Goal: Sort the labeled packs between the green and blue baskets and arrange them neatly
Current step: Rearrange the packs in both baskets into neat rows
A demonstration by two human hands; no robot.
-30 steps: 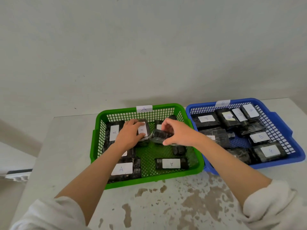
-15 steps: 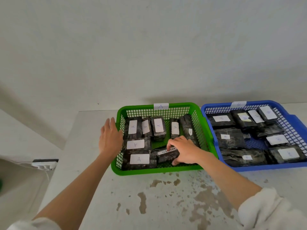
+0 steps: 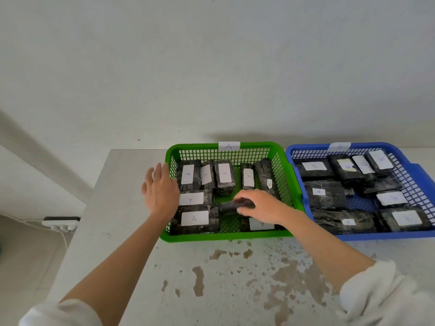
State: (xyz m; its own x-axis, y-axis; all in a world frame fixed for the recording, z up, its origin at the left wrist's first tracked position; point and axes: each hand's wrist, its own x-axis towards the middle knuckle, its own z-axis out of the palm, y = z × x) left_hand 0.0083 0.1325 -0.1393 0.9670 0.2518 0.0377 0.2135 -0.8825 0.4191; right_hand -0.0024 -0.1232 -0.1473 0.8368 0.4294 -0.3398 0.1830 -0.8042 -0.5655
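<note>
A green basket (image 3: 226,236) tagged A holds several dark packs with white A labels. A blue basket (image 3: 414,170) tagged B stands to its right with several dark packs labelled B. My right hand (image 3: 261,207) is inside the green basket and grips a dark pack (image 3: 229,205) lying on its side near the middle. Under my wrist lies another A pack (image 3: 259,224). My left hand (image 3: 160,190) hovers with straight fingers at the green basket's left wall, holding nothing.
Both baskets sit at the back of a worn white table (image 3: 211,278) with brown chipped patches, against a plain wall. A white power strip (image 3: 60,223) with a cord lies on the floor at the left, beyond the table's left edge.
My left hand has left the packs and moved out to the basket's left wall. My right hand carried its pack down from the middle towards the basket's front and laid it on its side.
</note>
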